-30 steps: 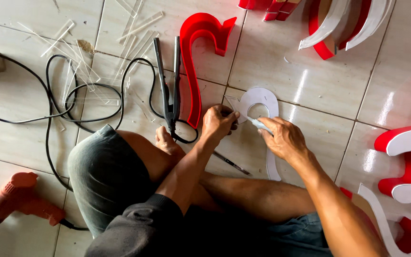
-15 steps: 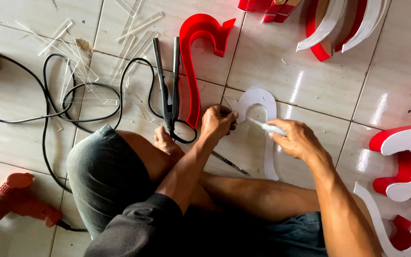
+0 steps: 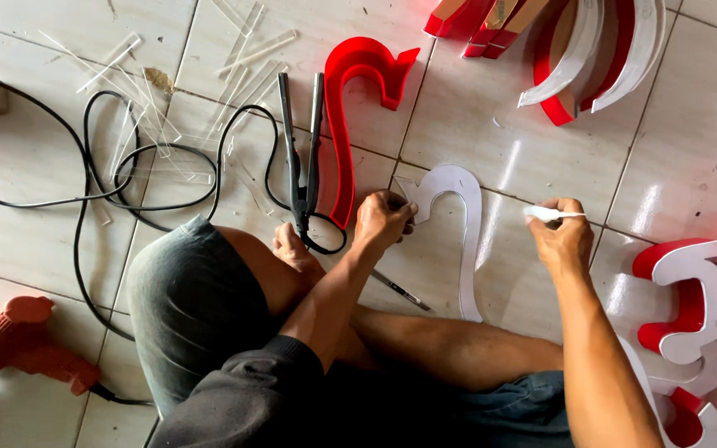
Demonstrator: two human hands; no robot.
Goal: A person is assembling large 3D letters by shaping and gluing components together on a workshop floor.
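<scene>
White letter face: one, flat on tiled floor, between hands. Left hand presses its upper end. Right hand, well apart, pinches small white tube. One red letter shell beyond left hand; one black flat iron beside it; one red drill far left.

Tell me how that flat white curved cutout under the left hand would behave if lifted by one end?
The white cutout looks thin and flat, so probably light. Its long narrow curve would likely flex, perhaps snap. The left hand pins it; on glossy tile it probably slides easily.
</scene>
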